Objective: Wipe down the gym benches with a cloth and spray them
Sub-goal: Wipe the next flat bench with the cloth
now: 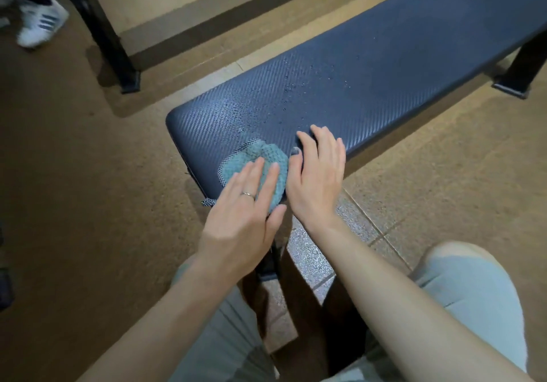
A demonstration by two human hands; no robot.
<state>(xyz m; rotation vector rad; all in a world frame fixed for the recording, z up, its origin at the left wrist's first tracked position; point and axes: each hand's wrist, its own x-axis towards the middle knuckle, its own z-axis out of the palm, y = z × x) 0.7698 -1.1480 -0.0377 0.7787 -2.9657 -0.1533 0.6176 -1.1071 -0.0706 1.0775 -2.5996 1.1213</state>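
Left hand (245, 212) lay flat with straight fingers on a teal cloth (260, 159), pressing it onto the near end of the dark blue bench (384, 64), low in the middle of the frame. A ring showed on one finger. The cloth sat just inside the bench's near long edge, with a grey-trimmed corner hanging over that edge. Right hand (318, 180) rested just beside it, fingers spread and relaxed over the same edge, fingertips on the pad, holding nothing. Spray droplets (284, 88) speckled the pad beyond the cloth, toward the middle. The rounded short end of the bench lay to the left of the cloth, and the long pad ran away bare to the upper right. A black frame leg (109, 41) stood on the floor at upper left, well apart, with a white shoe (41, 23) beyond it.
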